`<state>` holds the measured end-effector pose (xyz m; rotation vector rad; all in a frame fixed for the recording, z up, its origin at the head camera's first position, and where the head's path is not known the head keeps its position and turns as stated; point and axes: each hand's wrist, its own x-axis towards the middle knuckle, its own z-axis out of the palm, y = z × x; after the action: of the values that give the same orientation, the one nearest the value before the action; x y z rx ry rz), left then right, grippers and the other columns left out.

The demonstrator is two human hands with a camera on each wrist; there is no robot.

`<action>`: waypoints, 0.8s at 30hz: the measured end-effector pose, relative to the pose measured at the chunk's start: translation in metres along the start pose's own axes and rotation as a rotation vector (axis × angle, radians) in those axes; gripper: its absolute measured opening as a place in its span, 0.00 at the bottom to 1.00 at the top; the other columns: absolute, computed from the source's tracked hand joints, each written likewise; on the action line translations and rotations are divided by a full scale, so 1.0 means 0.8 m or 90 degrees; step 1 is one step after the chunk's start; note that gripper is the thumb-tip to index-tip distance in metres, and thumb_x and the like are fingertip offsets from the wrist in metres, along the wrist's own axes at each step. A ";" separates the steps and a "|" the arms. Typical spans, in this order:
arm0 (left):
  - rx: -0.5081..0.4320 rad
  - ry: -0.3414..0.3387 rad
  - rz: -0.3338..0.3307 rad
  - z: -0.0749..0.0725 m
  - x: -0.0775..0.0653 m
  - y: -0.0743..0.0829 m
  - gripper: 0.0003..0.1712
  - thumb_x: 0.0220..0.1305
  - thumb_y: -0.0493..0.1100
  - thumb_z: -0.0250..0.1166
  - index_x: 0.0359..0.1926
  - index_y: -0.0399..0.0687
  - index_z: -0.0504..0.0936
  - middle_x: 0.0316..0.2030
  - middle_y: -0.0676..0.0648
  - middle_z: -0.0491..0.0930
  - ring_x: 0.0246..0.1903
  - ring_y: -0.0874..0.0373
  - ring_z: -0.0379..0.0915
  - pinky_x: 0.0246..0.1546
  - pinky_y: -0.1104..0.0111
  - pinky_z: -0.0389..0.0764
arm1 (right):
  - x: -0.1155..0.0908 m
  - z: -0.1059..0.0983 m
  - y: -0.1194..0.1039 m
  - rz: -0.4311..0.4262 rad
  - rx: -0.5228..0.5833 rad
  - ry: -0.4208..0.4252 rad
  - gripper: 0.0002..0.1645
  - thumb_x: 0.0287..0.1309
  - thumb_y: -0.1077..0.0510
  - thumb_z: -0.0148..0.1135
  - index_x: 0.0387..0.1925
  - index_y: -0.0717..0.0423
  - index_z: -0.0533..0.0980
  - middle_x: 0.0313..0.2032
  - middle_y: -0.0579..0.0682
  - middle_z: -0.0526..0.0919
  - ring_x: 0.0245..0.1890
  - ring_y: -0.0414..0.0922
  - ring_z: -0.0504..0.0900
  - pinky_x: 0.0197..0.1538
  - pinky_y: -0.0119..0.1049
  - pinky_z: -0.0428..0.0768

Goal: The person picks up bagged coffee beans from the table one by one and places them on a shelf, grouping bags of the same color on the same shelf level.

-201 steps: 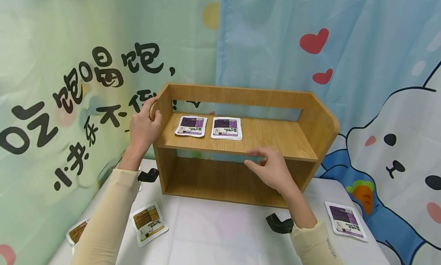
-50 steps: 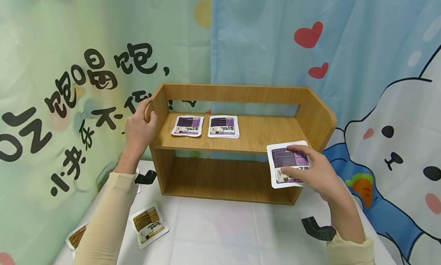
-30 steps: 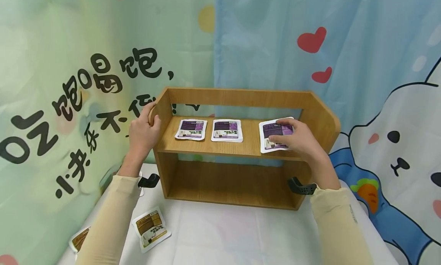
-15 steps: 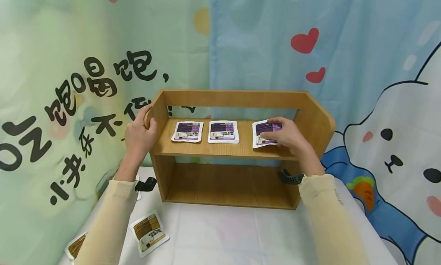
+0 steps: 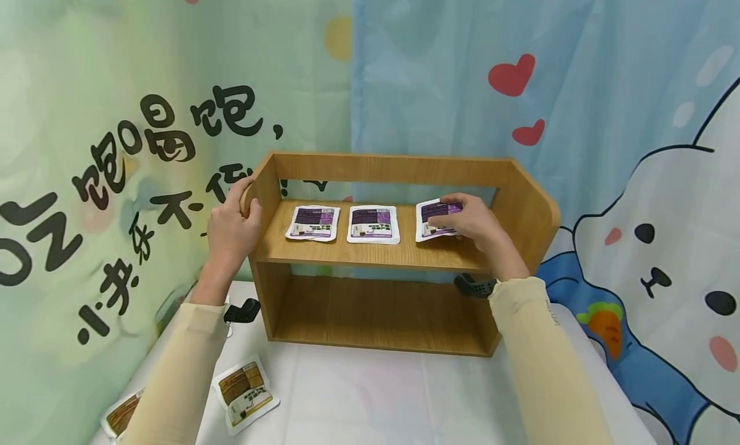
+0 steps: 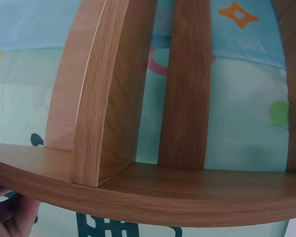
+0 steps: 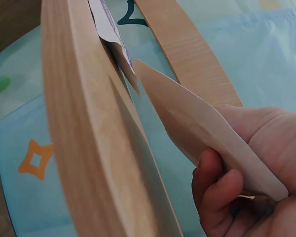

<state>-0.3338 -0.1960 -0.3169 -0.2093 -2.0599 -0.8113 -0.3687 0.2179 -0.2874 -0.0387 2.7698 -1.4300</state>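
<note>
Showing only from right wrist: underside of held pouch

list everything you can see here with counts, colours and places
Two-level shelf: 1, wood-brown, on the table
Table: 1, white-clothed, under the shelf
Purple-label pouches: 2, white and purple, lying on the upper board, left and middle
Third purple-label pouch: 1, white and purple, held at the upper board, right of those
Brown-label pouches: at least 2, white and brown, table's left, one partly hidden
Green backdrop: 1, pale green, behind left, black lettering
Blue backdrop: 1, light blue, behind right, hearts and cartoon prints
Wrist cameras: 2, black, one per wrist
Sleeves: 2, cream, forearms
Left hand: 1, bare, gripping the shelf's left side
Right hand: 1, bare, pinching the third pouch
</note>
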 end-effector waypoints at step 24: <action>0.001 0.003 -0.001 0.002 -0.001 -0.003 0.21 0.68 0.41 0.54 0.61 0.49 0.74 0.30 0.36 0.83 0.19 0.45 0.77 0.15 0.60 0.69 | 0.025 0.020 -0.001 0.026 -0.006 -0.019 0.44 0.54 0.53 0.71 0.69 0.59 0.63 0.59 0.64 0.66 0.45 0.53 0.68 0.32 0.35 0.68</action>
<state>-0.3353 -0.1970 -0.3189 -0.2043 -2.0574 -0.8103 -0.3884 0.2038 -0.2957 -0.0030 2.7365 -1.3960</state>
